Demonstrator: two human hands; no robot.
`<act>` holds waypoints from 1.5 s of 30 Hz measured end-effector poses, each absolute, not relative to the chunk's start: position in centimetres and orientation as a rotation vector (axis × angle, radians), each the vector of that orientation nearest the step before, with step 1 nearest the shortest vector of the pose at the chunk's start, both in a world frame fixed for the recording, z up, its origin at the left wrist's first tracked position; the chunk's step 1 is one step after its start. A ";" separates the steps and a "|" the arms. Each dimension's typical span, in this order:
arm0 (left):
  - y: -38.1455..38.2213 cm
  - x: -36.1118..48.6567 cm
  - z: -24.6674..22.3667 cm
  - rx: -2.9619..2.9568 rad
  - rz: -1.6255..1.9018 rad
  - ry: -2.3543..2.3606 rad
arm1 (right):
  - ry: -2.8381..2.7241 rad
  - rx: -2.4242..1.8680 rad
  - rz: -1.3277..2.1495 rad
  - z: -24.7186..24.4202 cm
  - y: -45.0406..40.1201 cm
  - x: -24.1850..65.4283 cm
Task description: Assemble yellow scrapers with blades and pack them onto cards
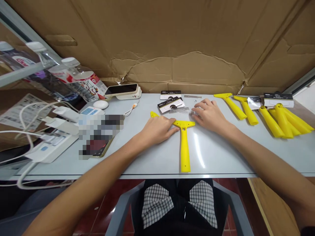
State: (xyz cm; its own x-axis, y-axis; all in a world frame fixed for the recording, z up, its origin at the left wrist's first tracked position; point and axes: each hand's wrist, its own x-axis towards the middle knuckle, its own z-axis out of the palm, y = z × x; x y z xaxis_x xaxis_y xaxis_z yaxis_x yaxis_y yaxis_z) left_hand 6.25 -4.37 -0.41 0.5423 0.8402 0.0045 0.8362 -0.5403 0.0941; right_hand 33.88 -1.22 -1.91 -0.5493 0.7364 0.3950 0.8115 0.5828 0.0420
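A yellow plastic T-shaped scraper handle (pixel 185 147) lies on the table, its wide head pointing away from me. My left hand (pixel 159 129) is closed, with thumb and forefinger at the left end of that head. Another yellow piece (pixel 154 114) pokes out behind this hand; most of it is hidden. To the right, my right hand (pixel 209 114) rests palm down with its fingers apart, near small metal bits too tiny to name. Thin metal blades (pixel 180 110) and black-and-white cards (pixel 171 104) lie just beyond both hands.
More yellow scraper handles (pixel 280 121) lie at the right, beside packaged cards (pixel 278 100). On the left are a power strip (pixel 52 141) with white cables, a partly blurred phone (pixel 104 136), and bottles (pixel 86 78). Another phone (pixel 121 89) sits at the back before a cardboard wall (pixel 172 39).
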 end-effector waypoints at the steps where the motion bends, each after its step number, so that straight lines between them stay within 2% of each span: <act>1: -4.5 6.3 -0.4 2.689 0.066 1.467 | -2.516 -1.268 -0.368 -2.0 -1.1 33.6; 11: -4.4 6.3 -0.1 2.671 0.030 1.460 | -2.537 -1.372 -0.316 -2.8 -0.5 32.1; 17: -3.8 5.7 -1.0 2.589 0.295 1.355 | -2.476 -1.358 -0.185 -3.0 0.3 32.7; 24: -3.4 5.4 -0.5 2.501 0.372 1.282 | -2.380 -1.366 -0.002 -2.4 0.4 33.2; 27: -3.6 5.5 0.3 2.358 0.508 1.230 | -2.302 -1.367 0.166 -1.9 0.4 33.4; 36: -4.0 7.0 -0.5 1.123 0.842 0.892 | -1.765 -1.254 0.973 0.4 -0.6 34.4; 45: -4.5 7.2 -0.8 1.035 0.917 0.918 | -1.733 -1.206 1.123 1.7 -2.4 34.0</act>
